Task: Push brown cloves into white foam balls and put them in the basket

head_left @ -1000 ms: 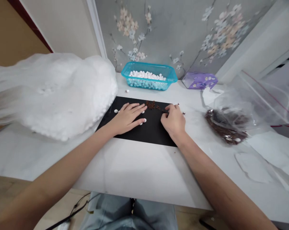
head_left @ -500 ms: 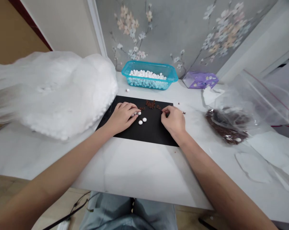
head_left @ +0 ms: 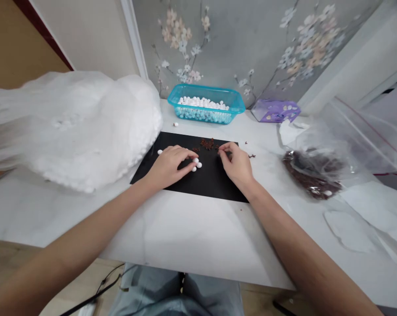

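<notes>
While we work at the white table [head_left: 185, 232], a big bag of white balls [head_left: 96, 127] lies to the left of our left grip [head_left: 168, 164]. A clear bag with brown stuff in it [head_left: 312, 173] sits to the right of our right grip [head_left: 237, 164]. Under both grips is a black sheet [head_left: 211, 186]. Past them stands a blue tray [head_left: 238, 109]; we see no label on it. Past the right grip and off to its right, a purple pack [head_left: 279, 110] has flowers on it, but we can't read any words. Our left grip has finger and thumb closed on a white ball [head_left: 195, 160], just beside two more. We think a soft pinch is best, because balls could roll off. Our right grip's tips are together near the brown bits [head_left: 207, 144]; we can't tell if one is between them. Taking only one bit at a time should help.
</notes>
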Action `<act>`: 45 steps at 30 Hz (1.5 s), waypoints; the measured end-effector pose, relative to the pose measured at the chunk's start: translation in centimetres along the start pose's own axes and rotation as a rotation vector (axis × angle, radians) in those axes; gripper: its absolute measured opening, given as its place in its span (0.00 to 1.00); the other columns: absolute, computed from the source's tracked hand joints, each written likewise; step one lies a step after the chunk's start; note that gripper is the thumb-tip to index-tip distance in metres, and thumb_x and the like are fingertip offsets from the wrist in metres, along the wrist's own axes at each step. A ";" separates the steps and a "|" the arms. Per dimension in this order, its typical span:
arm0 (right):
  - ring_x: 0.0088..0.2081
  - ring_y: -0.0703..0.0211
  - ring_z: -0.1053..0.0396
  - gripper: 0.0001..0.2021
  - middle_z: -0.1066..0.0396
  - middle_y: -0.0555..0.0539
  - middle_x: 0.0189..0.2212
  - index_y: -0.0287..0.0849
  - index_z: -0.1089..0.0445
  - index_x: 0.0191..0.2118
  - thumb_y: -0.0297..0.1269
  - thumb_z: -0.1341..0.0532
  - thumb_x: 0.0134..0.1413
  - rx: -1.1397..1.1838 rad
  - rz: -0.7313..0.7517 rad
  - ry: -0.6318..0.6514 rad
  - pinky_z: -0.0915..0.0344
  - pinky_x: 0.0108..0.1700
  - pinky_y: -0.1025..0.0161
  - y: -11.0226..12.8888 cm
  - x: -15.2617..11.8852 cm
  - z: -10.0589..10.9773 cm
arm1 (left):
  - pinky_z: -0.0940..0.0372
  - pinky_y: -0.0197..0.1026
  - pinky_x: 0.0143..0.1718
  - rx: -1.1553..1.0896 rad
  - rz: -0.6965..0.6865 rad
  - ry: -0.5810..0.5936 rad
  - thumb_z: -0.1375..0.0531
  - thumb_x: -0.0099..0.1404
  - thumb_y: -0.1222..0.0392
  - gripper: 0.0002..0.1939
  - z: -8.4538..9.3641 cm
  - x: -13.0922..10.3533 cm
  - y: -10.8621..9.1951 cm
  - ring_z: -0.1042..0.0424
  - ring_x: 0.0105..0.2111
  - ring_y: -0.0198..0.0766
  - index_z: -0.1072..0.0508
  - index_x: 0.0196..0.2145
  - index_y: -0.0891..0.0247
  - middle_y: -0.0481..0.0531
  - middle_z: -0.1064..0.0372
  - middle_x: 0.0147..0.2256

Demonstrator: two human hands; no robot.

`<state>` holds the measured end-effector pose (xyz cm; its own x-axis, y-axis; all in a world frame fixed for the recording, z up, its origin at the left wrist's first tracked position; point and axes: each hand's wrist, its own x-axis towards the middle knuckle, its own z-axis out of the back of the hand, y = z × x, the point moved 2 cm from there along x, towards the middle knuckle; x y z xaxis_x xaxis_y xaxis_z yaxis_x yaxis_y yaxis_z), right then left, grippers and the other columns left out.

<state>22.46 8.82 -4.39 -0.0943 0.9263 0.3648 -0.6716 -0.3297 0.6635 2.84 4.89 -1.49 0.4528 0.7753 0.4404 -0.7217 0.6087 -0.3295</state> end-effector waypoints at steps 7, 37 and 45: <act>0.22 0.67 0.38 0.08 0.28 0.50 0.33 0.43 0.34 0.37 0.38 0.48 0.56 0.121 0.073 0.003 0.42 0.28 0.66 0.5 -0.2 0.1 | 0.43 0.41 0.41 -0.072 -0.064 0.160 0.45 0.62 0.56 0.08 -0.6 -0.5 -1.4 0.31 0.36 0.36 0.28 0.34 0.60 0.48 0.27 0.33; 0.24 0.68 0.40 0.04 0.37 0.50 0.29 0.42 0.32 0.30 0.31 0.43 0.51 0.258 0.297 0.237 0.41 0.25 0.68 3.3 -1.6 -1.5 | 0.39 0.34 0.29 -0.231 0.254 0.125 0.40 0.55 0.55 0.11 -0.5 -0.4 0.0 0.28 0.28 0.33 0.37 0.34 0.59 0.44 0.26 0.30; 0.20 0.69 0.44 0.04 0.38 0.51 0.27 0.42 0.33 0.31 0.29 0.45 0.50 0.236 0.358 0.263 0.43 0.24 0.67 3.7 -2.0 -1.1 | 0.38 0.35 0.31 -0.264 0.244 0.127 0.40 0.55 0.57 0.11 -0.6 -0.5 0.0 0.28 0.29 0.34 0.38 0.34 0.60 0.45 0.26 0.31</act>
<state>19.35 5.96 -3.39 -0.4908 0.7521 0.4398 -0.3812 -0.6393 0.6678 2.95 4.64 -2.22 0.3574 0.9075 0.2207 -0.6643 0.4131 -0.6230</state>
